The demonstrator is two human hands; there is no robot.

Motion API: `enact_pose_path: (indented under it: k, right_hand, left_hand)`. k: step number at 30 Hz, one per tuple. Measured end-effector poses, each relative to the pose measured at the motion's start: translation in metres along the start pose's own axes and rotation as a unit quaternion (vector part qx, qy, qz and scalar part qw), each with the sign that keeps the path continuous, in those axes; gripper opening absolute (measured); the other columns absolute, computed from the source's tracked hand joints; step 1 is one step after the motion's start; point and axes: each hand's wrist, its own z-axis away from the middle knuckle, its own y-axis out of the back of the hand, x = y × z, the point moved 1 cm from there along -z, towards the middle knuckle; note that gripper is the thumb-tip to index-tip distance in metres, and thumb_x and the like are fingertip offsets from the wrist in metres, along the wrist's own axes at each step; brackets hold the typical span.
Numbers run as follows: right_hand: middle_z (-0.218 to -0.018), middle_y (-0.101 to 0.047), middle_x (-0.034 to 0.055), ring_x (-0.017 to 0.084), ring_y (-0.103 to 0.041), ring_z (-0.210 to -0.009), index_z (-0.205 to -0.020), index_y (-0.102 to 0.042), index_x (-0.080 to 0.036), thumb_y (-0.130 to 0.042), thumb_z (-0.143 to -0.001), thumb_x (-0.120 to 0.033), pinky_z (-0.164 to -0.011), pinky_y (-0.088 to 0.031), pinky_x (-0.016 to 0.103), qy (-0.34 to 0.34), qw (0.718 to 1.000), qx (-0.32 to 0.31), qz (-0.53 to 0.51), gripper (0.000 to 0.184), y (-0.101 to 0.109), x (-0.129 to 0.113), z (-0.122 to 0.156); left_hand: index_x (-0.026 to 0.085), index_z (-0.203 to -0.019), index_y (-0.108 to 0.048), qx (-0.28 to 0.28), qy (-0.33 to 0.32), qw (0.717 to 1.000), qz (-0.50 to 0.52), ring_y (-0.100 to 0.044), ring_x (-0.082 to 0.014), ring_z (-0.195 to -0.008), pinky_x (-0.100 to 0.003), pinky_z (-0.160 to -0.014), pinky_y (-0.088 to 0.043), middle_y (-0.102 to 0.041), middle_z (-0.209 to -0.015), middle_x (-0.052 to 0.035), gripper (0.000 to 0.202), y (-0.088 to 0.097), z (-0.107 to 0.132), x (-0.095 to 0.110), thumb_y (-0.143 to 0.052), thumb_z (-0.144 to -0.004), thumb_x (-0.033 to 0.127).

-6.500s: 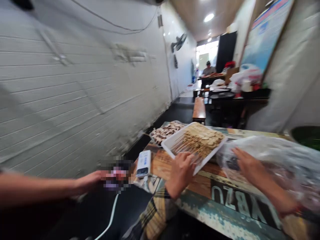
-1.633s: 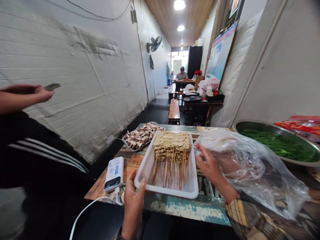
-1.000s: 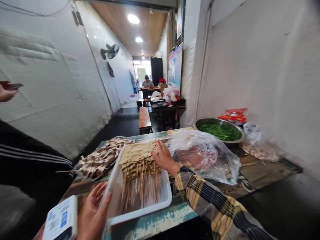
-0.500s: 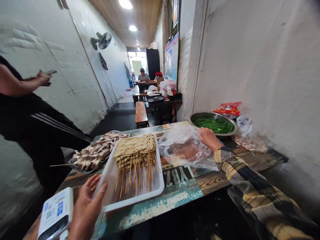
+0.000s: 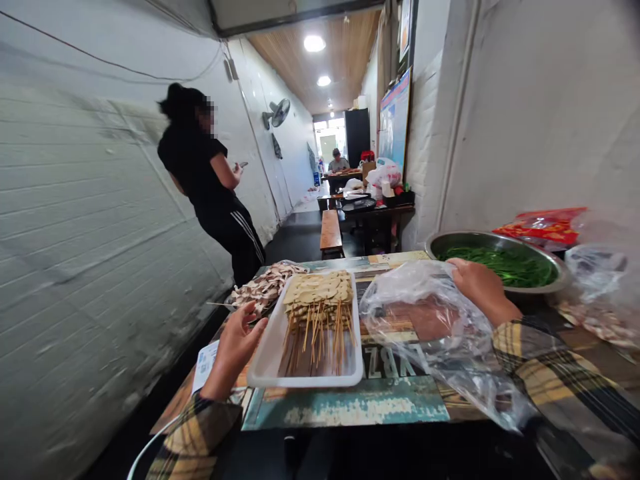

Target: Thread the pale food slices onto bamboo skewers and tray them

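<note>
My left hand [image 5: 237, 340] rests with fingers apart against the left side of a white tray [image 5: 270, 353] that holds several wooden skewers of pale slices [image 5: 320, 300]. My right hand [image 5: 477, 283] is curled on the far edge of a clear plastic bag [image 5: 425, 313] lying on the table, next to a steel bowl of green vegetables [image 5: 500, 257]. Both sleeves are yellow plaid.
A second tray of skewered mushrooms [image 5: 265, 287] lies left of the white tray. A white power bank [image 5: 205, 363] with a cable sits by my left wrist. A person in black [image 5: 210, 193] stands at the left wall with a phone. Benches and another seated person [image 5: 339, 162] are farther back.
The person in black has stepped away along the wall. My right hand has moved from the skewers across to the bag's far edge. My left hand stays at the tray's side.
</note>
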Motion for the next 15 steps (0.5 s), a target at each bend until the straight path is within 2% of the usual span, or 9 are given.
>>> enact_pose_path:
  k: [2,5,9,12,15]
  right_hand:
    - [-0.102,-0.073,0.0134,0.026,-0.068,-0.088,-0.118,-0.068,-0.018,-0.042,-0.091,-0.019,-0.071,-0.046,0.030,-0.048,0.996,0.058,-0.052,0.037,0.013,-0.004,-0.008]
    - [-0.117,-0.069,0.0141,0.025,-0.065,-0.101,-0.130,-0.059,-0.014,-0.036,-0.091,-0.017,-0.082,-0.047,0.030,-0.067,0.987,0.121,-0.086,0.045,0.032,-0.024,-0.024]
    - [-0.117,-0.069,0.0122,0.026,-0.065,-0.101,-0.128,-0.060,-0.013,-0.038,-0.089,-0.016,-0.088,-0.048,0.033,-0.001,0.974,0.139,-0.176,0.045,0.042,-0.065,-0.031]
    - [-0.112,-0.071,0.0114,0.024,-0.066,-0.099,-0.125,-0.061,-0.012,-0.036,-0.090,-0.017,-0.088,-0.048,0.034,0.056,0.959,0.148,-0.237,0.043,0.046,-0.093,-0.022]
    - [-0.112,-0.071,0.0094,0.022,-0.067,-0.094,-0.126,-0.060,-0.014,-0.036,-0.092,-0.021,-0.087,-0.049,0.033,0.125,0.939,0.154,-0.279,0.042,0.054,-0.108,-0.007]
  left_hand:
    - [0.014,-0.119,-0.056,-0.015,-0.030,0.999,0.017,-0.061,-0.0291,-0.105,-0.045,-0.090,-0.050,-0.062,-0.117,-0.0157,0.064,-0.005,-0.007,0.019,-0.064,-0.068,0.051]
    - [0.016,-0.122,-0.055,-0.050,-0.099,0.994,0.017,-0.061,-0.0271,-0.103,-0.045,-0.092,-0.049,-0.061,-0.118,-0.0134,0.061,-0.022,-0.020,0.069,-0.064,-0.071,0.048]
    - [0.019,-0.122,-0.056,-0.094,-0.221,0.970,0.037,-0.057,-0.0280,-0.111,-0.046,-0.102,-0.040,-0.057,-0.122,-0.0122,0.061,-0.069,-0.033,0.136,-0.071,-0.067,0.038]
    - [0.017,-0.124,-0.055,-0.099,-0.264,0.957,0.066,-0.046,-0.0333,-0.125,-0.045,-0.110,-0.030,-0.053,-0.129,-0.0153,0.077,-0.114,-0.043,0.160,-0.081,-0.053,0.027]
    - [0.015,-0.126,-0.053,-0.059,-0.253,0.962,0.085,-0.041,-0.0360,-0.129,-0.046,-0.111,-0.027,-0.049,-0.136,-0.0172,0.086,-0.146,-0.056,0.165,-0.084,-0.045,0.018]
